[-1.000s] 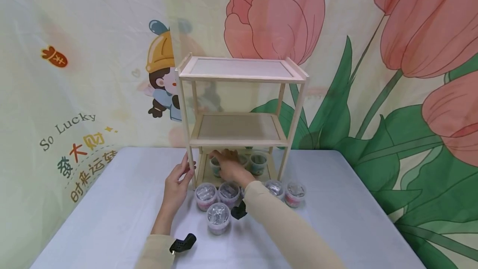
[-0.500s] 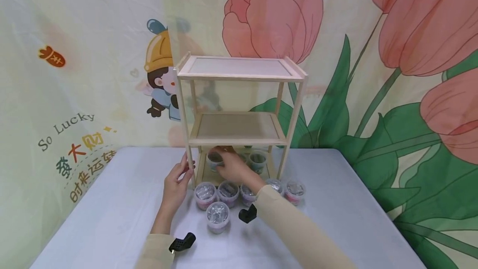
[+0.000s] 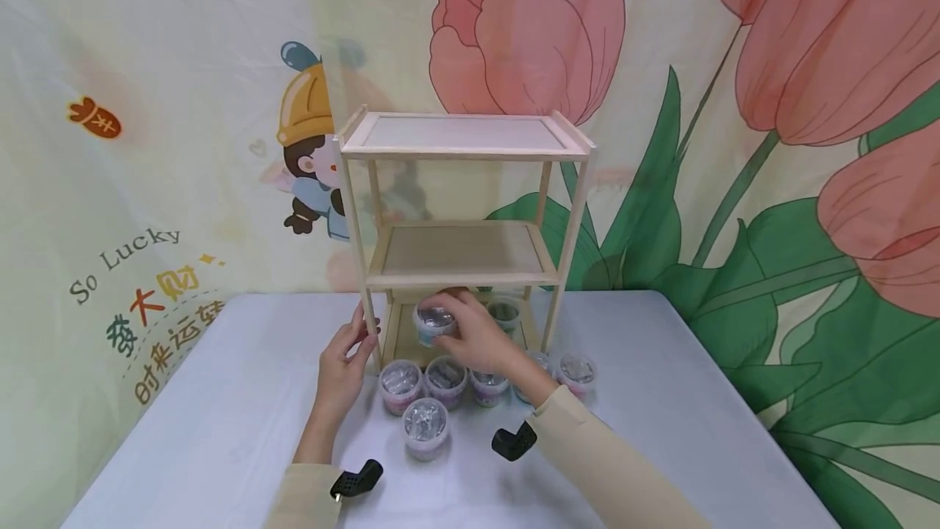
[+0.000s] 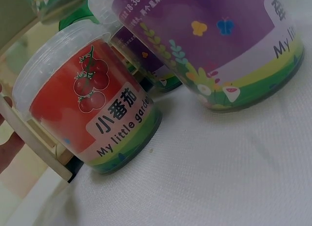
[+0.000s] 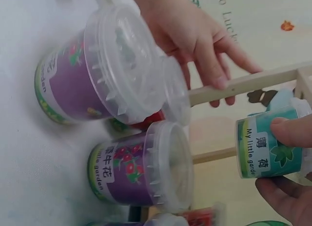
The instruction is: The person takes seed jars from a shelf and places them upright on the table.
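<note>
Teal cup [image 3: 433, 325] clasped in the right hand's [image 3: 481, 340] grip at the wooden rack's [image 3: 463, 268] bottom shelf; left hand [image 3: 345, 362], fingers relaxed, steadies the front post [image 3: 357, 268].

One three-tier wooden shelf [image 3: 463, 211] stands on one table [image 3: 683, 431]. Eight lidded tubs show: six on the table [image 3: 425, 428], two at the bottom tier [image 3: 433, 325]. Two hands [image 3: 341, 370].
</note>
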The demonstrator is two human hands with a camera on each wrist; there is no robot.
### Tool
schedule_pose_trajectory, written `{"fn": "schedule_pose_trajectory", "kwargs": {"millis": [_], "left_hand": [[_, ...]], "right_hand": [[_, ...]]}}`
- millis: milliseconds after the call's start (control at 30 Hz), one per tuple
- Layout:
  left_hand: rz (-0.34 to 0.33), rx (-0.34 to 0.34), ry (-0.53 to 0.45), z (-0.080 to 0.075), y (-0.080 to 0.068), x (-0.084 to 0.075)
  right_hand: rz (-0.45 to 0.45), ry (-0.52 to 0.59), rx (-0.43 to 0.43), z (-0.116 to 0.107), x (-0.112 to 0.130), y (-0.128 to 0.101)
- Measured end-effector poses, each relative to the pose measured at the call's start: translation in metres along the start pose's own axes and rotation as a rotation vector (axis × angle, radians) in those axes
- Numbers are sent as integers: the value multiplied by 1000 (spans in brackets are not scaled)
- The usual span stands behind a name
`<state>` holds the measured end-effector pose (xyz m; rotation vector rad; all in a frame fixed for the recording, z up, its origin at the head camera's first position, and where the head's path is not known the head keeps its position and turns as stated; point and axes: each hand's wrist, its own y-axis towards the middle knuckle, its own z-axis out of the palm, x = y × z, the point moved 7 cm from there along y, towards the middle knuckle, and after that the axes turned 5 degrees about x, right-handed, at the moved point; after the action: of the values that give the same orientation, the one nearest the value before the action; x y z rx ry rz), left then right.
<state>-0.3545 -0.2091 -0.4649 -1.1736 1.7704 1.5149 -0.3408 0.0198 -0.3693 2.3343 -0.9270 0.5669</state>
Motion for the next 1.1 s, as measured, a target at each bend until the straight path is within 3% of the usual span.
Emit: {"fn": "schedule_pose_trajectory", "kwargs": {"millis": [300,667,1100], "left_hand": [[-2,-1,32,1,1,1],[-11,-3,25,1,1,0],[-22,5,28,0,0,0]], "right_hand": [[-66,11,-42,-23,16,-31],[-32,-35,-72,-47,18,-69],[17,-58,-36,-36,7,-110]]}}
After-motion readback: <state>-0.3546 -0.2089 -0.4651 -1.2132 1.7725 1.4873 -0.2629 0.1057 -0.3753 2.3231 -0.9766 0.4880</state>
